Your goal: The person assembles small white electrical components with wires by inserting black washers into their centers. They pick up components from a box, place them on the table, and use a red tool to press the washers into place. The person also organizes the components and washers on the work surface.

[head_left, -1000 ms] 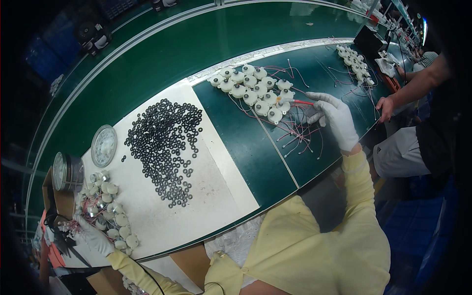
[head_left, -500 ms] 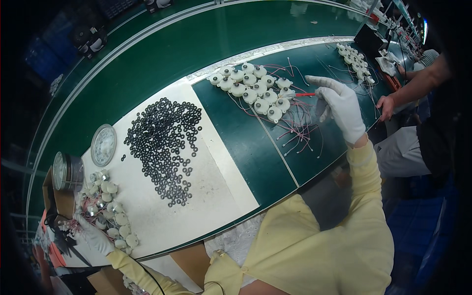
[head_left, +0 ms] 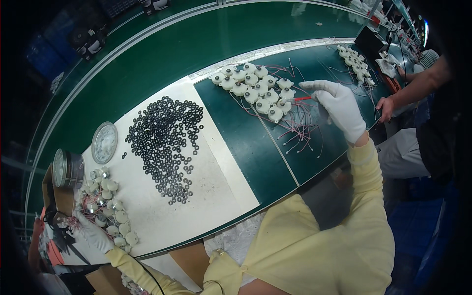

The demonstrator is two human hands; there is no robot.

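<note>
My gloved right hand [head_left: 339,105] pinches a slim red-handled tool [head_left: 303,99], its index finger stretched out above it. The tool's pale tip reaches the near right side of a cluster of white round geared motors [head_left: 249,90]; its exact kind is too small to tell. The motors stand close together on the green table, dark round pieces on their tops. Pink and white wires [head_left: 298,129] trail from them under my hand. My gloved left hand [head_left: 94,234] rests at a heap of similar motors [head_left: 110,215], fingers bent over thin wires with white connectors [head_left: 70,224]; its fingertips are partly hidden.
Many black rings [head_left: 164,142] lie spread over the white board [head_left: 216,182]. A round clear dish [head_left: 104,142] and a clear tub [head_left: 66,168] stand at the left. More motors [head_left: 355,64] lie at the far right, near a co-worker's hand [head_left: 386,108]. Dark scissors [head_left: 66,244] lie beside my left hand.
My right hand and the red-handled tool have shifted slightly left and down, with the tip lower along the motors. My left hand stays almost where it was. An arm rises at the far left.
</note>
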